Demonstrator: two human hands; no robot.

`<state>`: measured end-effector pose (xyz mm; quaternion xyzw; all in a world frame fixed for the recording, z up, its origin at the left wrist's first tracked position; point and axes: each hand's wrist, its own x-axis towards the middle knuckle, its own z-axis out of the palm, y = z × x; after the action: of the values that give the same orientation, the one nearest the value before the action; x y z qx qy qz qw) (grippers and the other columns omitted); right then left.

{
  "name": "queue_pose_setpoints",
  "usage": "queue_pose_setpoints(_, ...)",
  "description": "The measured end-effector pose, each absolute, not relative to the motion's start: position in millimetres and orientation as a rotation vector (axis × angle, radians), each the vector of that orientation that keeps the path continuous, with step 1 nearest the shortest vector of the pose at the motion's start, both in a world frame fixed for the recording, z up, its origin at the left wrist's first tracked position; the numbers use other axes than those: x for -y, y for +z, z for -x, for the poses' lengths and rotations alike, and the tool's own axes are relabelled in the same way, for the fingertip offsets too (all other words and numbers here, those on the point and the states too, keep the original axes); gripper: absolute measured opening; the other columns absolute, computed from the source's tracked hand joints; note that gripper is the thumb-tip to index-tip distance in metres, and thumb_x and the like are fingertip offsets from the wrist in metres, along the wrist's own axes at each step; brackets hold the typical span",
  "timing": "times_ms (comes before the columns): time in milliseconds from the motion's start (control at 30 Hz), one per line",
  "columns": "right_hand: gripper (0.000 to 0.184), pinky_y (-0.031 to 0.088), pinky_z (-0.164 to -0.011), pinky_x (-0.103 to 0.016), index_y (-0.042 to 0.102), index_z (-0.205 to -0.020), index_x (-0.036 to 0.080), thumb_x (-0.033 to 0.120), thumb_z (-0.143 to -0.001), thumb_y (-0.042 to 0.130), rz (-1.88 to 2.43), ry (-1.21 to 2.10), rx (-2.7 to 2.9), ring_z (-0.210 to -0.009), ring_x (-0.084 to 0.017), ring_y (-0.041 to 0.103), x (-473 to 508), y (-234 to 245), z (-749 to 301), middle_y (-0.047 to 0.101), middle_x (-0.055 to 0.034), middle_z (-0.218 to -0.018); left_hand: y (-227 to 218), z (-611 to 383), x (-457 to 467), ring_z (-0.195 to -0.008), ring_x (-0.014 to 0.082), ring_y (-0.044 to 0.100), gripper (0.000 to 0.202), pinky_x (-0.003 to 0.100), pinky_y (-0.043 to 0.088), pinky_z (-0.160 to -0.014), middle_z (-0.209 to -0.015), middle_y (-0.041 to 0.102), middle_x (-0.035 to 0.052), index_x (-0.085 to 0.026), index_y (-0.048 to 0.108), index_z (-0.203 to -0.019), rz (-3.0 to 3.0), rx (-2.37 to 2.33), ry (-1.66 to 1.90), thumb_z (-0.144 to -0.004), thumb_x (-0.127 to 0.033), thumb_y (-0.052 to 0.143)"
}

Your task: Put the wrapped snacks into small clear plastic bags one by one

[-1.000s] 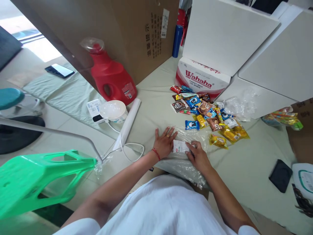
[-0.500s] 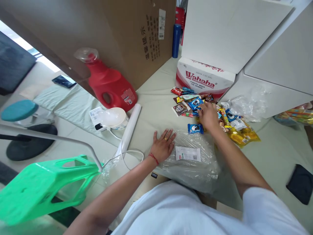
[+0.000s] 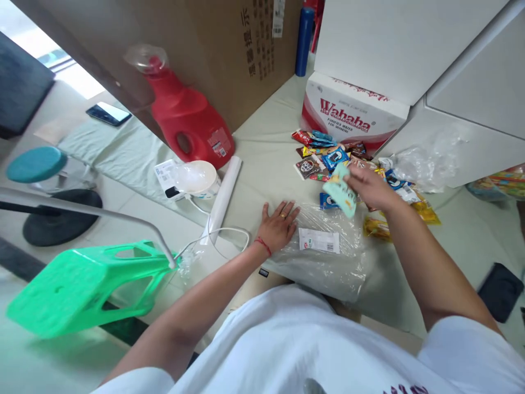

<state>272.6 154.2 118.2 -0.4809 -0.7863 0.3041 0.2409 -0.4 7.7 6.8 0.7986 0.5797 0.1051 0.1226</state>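
My left hand [image 3: 279, 225] lies flat with fingers spread on the left edge of a clear plastic bag [image 3: 328, 262] spread on the pale green cloth. A white labelled packet [image 3: 319, 240] rests on that bag. My right hand [image 3: 371, 187] is closed on a light green snack packet [image 3: 339, 191], held just above the bag's far edge. Behind it lies a pile of colourful snack packets [image 3: 328, 158], with yellow packets [image 3: 377, 227] to the right.
A red detergent jug [image 3: 186, 123] and a big cardboard box [image 3: 213, 49] stand at the back left. A Wahaha carton [image 3: 348, 112], white foam boards [image 3: 410, 44], a white bowl [image 3: 197, 178], a paper roll [image 3: 223, 197], a green stool [image 3: 82, 284] and a black item [image 3: 500, 290] surround the spot.
My right hand left the white packet on the bag, reached into the snack pile, and now has lifted a light green packet back toward the bag. My left hand stayed put.
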Motion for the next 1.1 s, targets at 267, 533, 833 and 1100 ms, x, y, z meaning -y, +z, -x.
queue_pose_setpoints(267,0.029,0.046,-0.100,-0.040,0.069,-0.121,0.016,0.028,-0.101,0.051,1.376,0.639,2.642,-0.112,-0.028,0.058,-45,54,-230,0.068,-0.0133,-0.117,4,-1,-7,-0.158,0.0264,0.028,0.054,0.068,0.003,-0.127,-0.170,0.033,0.0039,-0.033,0.040,-0.160,-2.373,-1.730,0.257,-0.108,-0.041,0.026)
queue_pose_setpoints(533,0.056,0.024,-0.122,-0.062,0.049,-0.153,0.024,0.045,-0.101,0.055,1.233,0.377,2.697,-0.149,-0.035,0.034,8,22,-239,0.045,-0.0132,-0.161,4,-1,-8,-0.157,0.0271,0.030,0.052,0.069,0.007,-0.126,-0.169,0.036,0.0044,-0.034,0.043,-0.157,-2.375,-1.726,0.281,-0.108,-0.039,0.028)
queue_pose_setpoints(833,0.062,0.040,-0.117,-0.056,0.044,-0.153,0.023,0.048,-0.099,0.060,1.027,0.398,2.430,-0.139,-0.032,0.047,63,55,-284,0.054,-0.0163,-0.147,8,22,8,-0.159,0.0325,0.024,0.053,0.062,0.020,-0.127,-0.168,0.036,0.0146,-0.022,0.047,-0.154,-2.347,-1.733,0.719,-0.103,-0.036,0.043)
queue_pose_setpoints(1100,0.025,0.050,-0.108,-0.053,0.071,-0.121,0.021,0.024,-0.101,0.056,1.103,0.443,2.549,-0.123,-0.030,0.059,112,16,-305,0.070,-0.0116,-0.128,0,46,56,-0.147,0.0349,0.046,0.073,0.062,0.014,-0.128,-0.153,0.054,0.0202,-0.023,0.046,-0.154,-2.700,-0.852,0.483,-0.093,-0.063,0.058)
